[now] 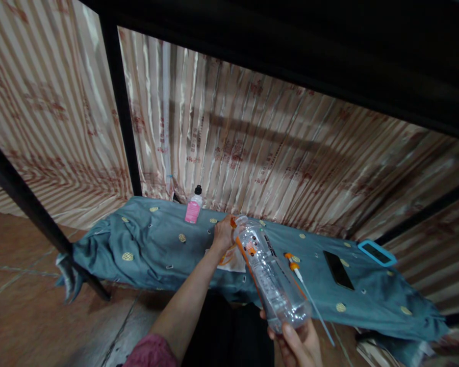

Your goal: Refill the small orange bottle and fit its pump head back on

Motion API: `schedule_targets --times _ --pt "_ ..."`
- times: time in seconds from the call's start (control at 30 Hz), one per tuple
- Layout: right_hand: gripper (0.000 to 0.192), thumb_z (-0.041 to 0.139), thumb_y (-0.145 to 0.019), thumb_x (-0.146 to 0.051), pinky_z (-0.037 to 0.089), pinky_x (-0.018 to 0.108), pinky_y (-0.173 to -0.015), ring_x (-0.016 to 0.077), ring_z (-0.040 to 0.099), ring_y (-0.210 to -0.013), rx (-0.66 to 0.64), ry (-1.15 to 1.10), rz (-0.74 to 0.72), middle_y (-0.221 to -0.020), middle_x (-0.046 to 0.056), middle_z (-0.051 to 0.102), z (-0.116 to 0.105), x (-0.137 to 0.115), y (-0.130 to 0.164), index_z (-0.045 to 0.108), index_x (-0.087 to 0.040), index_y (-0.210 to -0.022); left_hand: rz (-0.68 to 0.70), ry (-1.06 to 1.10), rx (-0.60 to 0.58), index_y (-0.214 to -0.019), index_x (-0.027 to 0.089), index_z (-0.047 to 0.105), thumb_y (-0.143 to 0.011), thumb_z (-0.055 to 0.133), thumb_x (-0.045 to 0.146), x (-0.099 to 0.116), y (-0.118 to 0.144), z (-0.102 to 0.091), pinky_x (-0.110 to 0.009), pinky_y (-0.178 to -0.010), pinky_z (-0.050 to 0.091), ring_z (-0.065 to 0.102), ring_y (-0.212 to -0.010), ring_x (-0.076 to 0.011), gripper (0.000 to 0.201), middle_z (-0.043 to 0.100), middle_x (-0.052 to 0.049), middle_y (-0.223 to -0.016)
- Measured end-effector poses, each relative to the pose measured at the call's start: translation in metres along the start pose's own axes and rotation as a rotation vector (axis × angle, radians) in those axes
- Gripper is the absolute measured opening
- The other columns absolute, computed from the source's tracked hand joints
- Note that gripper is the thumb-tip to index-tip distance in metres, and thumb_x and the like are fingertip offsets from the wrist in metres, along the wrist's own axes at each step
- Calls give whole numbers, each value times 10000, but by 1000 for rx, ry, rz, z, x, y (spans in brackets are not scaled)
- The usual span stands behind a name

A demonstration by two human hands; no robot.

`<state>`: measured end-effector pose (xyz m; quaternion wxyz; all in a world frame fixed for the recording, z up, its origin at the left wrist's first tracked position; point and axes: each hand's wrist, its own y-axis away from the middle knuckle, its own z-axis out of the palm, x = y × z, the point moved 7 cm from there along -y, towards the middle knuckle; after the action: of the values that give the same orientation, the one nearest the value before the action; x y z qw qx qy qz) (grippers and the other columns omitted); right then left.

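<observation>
Plastic, seemingly empty, the bottle (pixel 268 270) is gripped by right fingers (pixel 292 337); whether left fingers (pixel 225 228) grip is unclear.

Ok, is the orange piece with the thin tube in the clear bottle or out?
Out: the orange piece lies on the patterned cloth, apart from the clear bottle in the right hand.

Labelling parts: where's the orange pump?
Head view, right of centre: the orange pump lies on the cloth, between the bottle and the phone.
</observation>
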<state>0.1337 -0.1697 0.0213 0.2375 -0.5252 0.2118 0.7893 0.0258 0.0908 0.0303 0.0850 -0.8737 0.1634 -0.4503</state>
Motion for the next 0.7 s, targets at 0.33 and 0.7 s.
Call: schedule_targets --times 0.33,0.7 --pt "473 813 -580 -441 443 207 -523 110 595 -513 -26 -8 -6 -713 40 746 3 -2 1 564 -226 -921 2 27 5 -1048 163 621 -768 637 313 -3 -1 2 -289 -697 465 665 -777 -221 318 707 -60 -842" --pt "517 829 -559 -466 431 198 -519 105 587 -509 -28 -21 14 -710 42 745 3 -2 1 549 -215 -913 6 34 0 -1056 162 618 -775 637 331 0 -1 1 -289 -721 464 665 -793 -223 329 713 -64 -860"
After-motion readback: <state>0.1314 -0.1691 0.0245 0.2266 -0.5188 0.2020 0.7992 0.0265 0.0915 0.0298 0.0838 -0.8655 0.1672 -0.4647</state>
